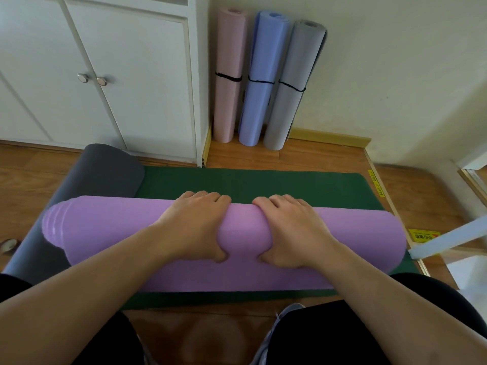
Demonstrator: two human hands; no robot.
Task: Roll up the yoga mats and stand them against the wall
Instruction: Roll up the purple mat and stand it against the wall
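Wood floor [316,159] with a white cabinet [105,75] upper left, and pink [229,75], blue [261,75] and grey [290,83] rolled mats standing tied against the wall. Mid-frame, a fat lilac roll [118,233] lies across a flat green mat [263,183], beside a dark grey mat [105,169]. Left hand [195,227] and right hand [290,230] both wrap around the lilac roll, thumbs tucked under.

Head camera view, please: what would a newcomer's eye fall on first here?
First, the purple mat across the middle, nearly rolled up, with the left hand and right hand gripping it side by side. It lies on a flat green mat, with a dark grey mat at its left end. Behind, the pink roll, blue roll and grey roll stand against the wall, each tied with a black band.
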